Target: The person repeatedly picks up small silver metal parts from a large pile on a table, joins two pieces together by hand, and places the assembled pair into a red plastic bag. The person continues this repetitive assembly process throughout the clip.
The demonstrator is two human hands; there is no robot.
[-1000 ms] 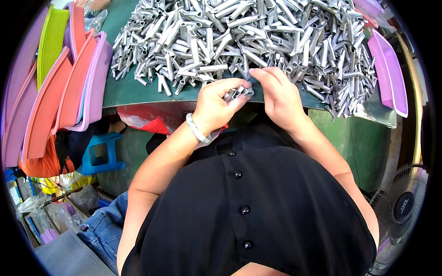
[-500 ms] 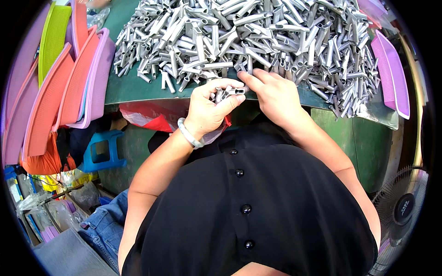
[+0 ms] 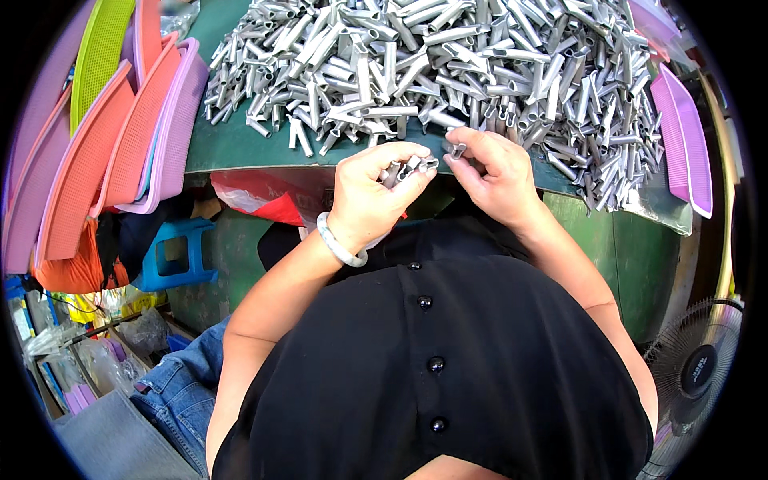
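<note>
A broad heap of short silver metal tube pieces [image 3: 448,64] covers the far part of the green table [image 3: 232,152]. Just off the table's near edge, my left hand [image 3: 372,188] is closed around several metal tube pieces [image 3: 410,170], their ends poking out between thumb and fingers. A pale bangle [image 3: 339,242] circles the left wrist. Facing it, a small gap away, my right hand [image 3: 500,176] pinches one metal tube piece [image 3: 456,150] between thumb and forefinger. How much of that piece lies inside the fingers is hidden.
Stacked purple, orange and green plastic baskets [image 3: 120,136] stand at the left. Another purple basket [image 3: 682,136] sits at the right edge. Below are a blue stool [image 3: 180,254], a red and white bag [image 3: 264,200] and, at lower right, a fan [image 3: 696,372].
My right hand has drawn back from the heap's near edge and turned, now with a tube piece in its fingers. The left hand has shifted slightly, still holding its pieces.
</note>
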